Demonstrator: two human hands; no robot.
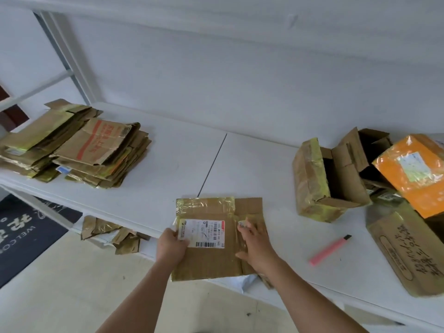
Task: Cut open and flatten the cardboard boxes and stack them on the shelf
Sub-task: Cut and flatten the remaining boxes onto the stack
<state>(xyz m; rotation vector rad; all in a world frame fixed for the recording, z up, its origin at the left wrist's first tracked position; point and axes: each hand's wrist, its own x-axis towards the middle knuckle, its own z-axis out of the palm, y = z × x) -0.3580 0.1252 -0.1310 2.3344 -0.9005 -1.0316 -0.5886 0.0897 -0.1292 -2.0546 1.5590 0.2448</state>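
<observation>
A flattened brown cardboard box [211, 258] with a white shipping label and yellowish tape lies at the front edge of the white shelf [240, 164]. My left hand [171, 246] grips its left edge by the label, thumb on top. On the box's right part my right hand [255, 246] presses down with spread fingers. A stack of flattened boxes [79, 145] sits at the shelf's left. A pink utility knife [329, 249] lies on the shelf to the right of my hands.
At the right stand an opened taped box [314, 179], an orange-wrapped box [415, 171] and a box with handwriting [406, 253]. Cardboard scraps [110, 234] lie on a lower shelf. A dark welcome mat [21, 234] covers the floor at left.
</observation>
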